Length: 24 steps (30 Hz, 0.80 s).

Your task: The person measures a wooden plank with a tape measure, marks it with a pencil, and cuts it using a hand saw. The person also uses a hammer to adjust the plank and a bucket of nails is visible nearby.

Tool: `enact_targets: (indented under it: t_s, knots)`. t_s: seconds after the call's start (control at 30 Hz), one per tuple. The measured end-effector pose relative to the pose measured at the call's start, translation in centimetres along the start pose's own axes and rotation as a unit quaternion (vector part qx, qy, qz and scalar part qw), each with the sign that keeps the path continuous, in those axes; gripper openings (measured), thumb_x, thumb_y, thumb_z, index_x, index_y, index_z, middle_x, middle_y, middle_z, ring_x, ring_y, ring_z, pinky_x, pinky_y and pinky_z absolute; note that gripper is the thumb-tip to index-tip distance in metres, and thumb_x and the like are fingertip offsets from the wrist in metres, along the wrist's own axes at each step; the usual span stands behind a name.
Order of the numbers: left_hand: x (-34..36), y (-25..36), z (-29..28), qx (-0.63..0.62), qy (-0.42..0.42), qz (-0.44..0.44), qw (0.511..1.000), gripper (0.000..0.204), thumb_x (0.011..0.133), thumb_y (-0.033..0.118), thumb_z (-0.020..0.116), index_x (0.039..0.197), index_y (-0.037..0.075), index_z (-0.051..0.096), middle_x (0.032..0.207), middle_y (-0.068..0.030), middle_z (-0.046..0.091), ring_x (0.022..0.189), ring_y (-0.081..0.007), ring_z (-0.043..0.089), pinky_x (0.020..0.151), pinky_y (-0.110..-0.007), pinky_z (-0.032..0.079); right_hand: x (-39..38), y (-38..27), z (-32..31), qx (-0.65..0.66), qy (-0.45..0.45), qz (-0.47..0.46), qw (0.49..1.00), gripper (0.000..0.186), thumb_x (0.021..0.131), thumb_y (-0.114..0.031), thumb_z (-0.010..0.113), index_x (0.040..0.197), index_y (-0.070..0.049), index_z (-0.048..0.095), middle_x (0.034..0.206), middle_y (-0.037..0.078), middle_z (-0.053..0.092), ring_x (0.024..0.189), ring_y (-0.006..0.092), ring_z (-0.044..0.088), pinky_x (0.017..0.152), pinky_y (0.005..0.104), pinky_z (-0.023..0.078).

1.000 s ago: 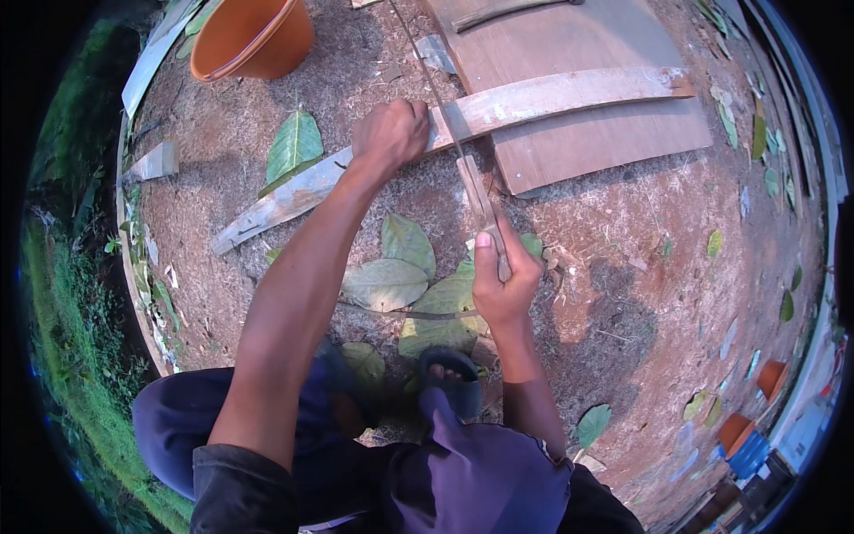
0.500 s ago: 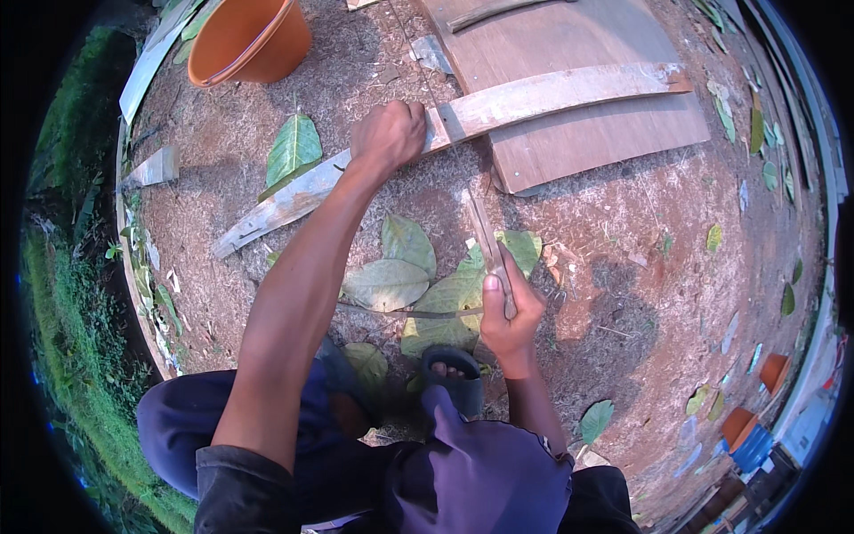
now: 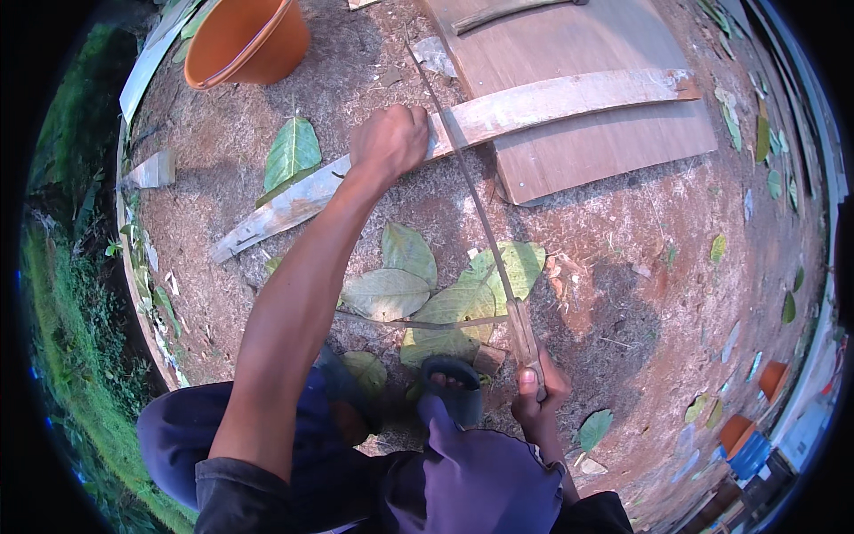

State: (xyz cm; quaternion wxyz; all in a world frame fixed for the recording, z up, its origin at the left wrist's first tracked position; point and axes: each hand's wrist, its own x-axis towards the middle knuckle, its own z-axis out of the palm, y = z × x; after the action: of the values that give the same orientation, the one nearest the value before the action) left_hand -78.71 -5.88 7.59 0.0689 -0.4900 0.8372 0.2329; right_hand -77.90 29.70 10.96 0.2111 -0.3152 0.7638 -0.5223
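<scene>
A long, pale wooden plank [image 3: 569,100] lies slantwise on the ground, its right part resting across a plywood board [image 3: 578,165]. My left hand [image 3: 390,142] is closed round the plank near its middle, pressing down from above. Close to my knee, my right hand [image 3: 541,392] grips the wooden handle of a handsaw [image 3: 485,222]. The saw's thin, dark blade crosses the plank just to the right of my left hand and is seen nearly edge-on. Whether the teeth sit in a cut, I cannot tell.
An orange bucket [image 3: 253,44] stands at the upper left. On the plywood's far part lies a wooden-handled tool [image 3: 511,14]. Large leaves [image 3: 387,294] and a thin stick [image 3: 418,323] are on the soil before my sandalled foot [image 3: 452,383]. Grassy ground [image 3: 71,374] borders the left.
My right hand has pulled the saw back toward my body, down and slightly right, so more blade shows on the near side of the plank. My left hand stays on the plank.
</scene>
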Motion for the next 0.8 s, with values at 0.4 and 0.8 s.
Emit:
enact_targets:
  t_s: [0.4, 0.8]
  knots:
    - [-0.8, -0.1, 0.7, 0.021, 0.024, 0.02, 0.999, 0.054, 0.104, 0.034, 0.036, 0.1, -0.005, 0.074, 0.1, -0.0352, 0.071, 0.098, -0.0476, 0.072, 0.092, -0.055, 0.054, 0.1, 0.3, 0.1, 0.034, -0.003, -0.012, 0.999, 0.047, 0.095, -0.015, 0.063, 0.134, 0.011, 0.062, 0.085, 0.015, 0.073, 0.07, 0.0137, 0.068, 0.065, 0.0308, 0.054]
    - [-0.4, 0.3, 0.2, 0.004, 0.004, -0.002, 1.0, 0.059, 0.104, 0.035, 0.034, 0.1, -0.007, 0.075, 0.105, -0.034, 0.072, 0.097, -0.0469, 0.072, 0.093, -0.055, 0.053, 0.9, 2.7, 1.8, 0.006, 0.01, -0.019, 1.0, 0.046, 0.095, -0.013, 0.061, 0.136, 0.009, 0.062, 0.101, 0.023, 0.075, 0.086, 0.0202, 0.075, 0.073, 0.0321, 0.057]
